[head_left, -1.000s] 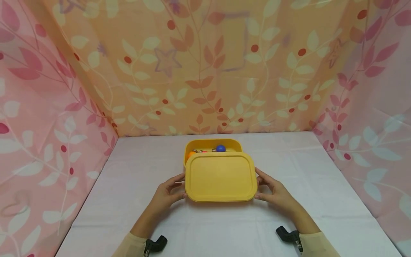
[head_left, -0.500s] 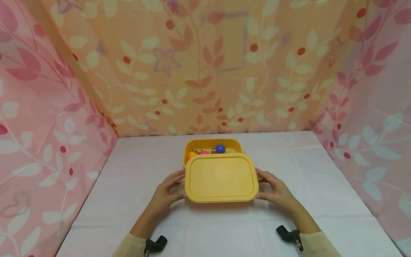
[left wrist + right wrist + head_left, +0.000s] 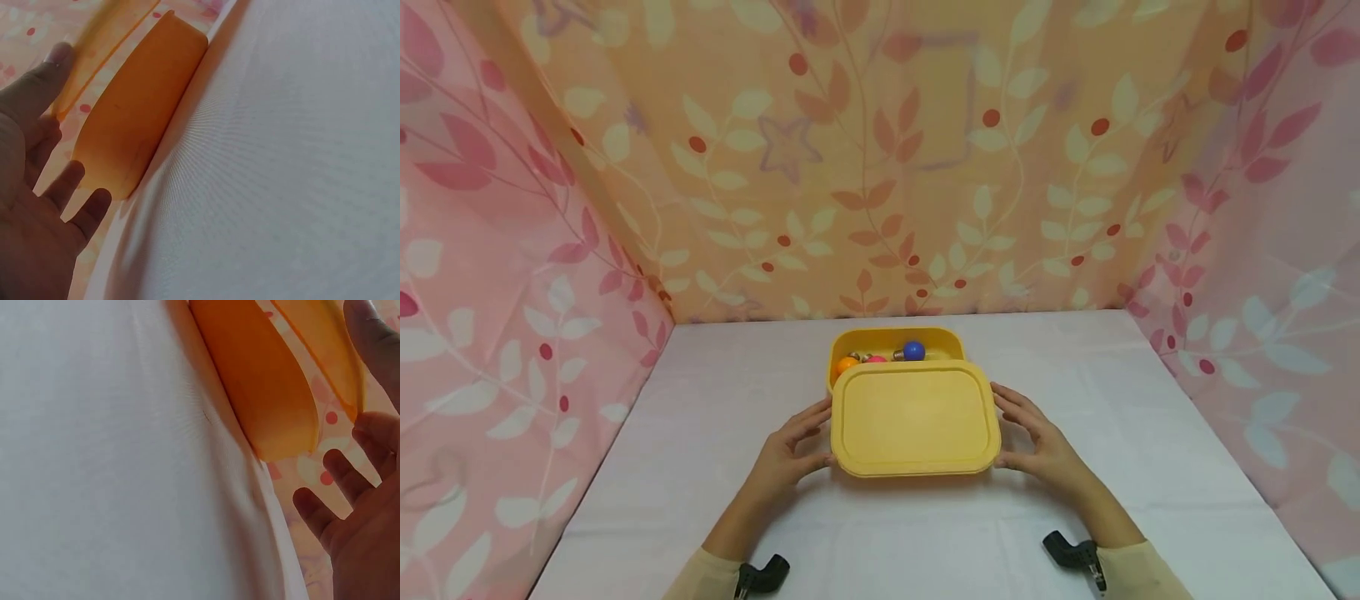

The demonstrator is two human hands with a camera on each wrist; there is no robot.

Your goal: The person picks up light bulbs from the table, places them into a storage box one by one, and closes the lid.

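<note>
A yellow rectangular lid [image 3: 916, 419] is held level between both hands in the head view. My left hand [image 3: 790, 450] grips its left edge, thumb at the near corner and fingers farther back. On the opposite edge my right hand [image 3: 1037, 433] holds it the same way. Both wrist views show the lid raised apart from the box, with the lower fingers of each hand spread free below it. Behind and partly under the lid stands the open yellow box [image 3: 955, 343]. Inside lie small bulbs with screw bases: a blue bulb [image 3: 913, 351], an orange bulb [image 3: 847, 365] and a pink bulb [image 3: 876, 359].
A white cloth [image 3: 1075, 375] covers the table. Floral curtains rise at the back [image 3: 880, 167] and along both sides. Black camera mounts [image 3: 763, 575] sit on both sleeved wrists.
The lid has shifted slightly toward the near side, so more of the orange and pink bulbs shows. Both hands keep hold of its edges.
</note>
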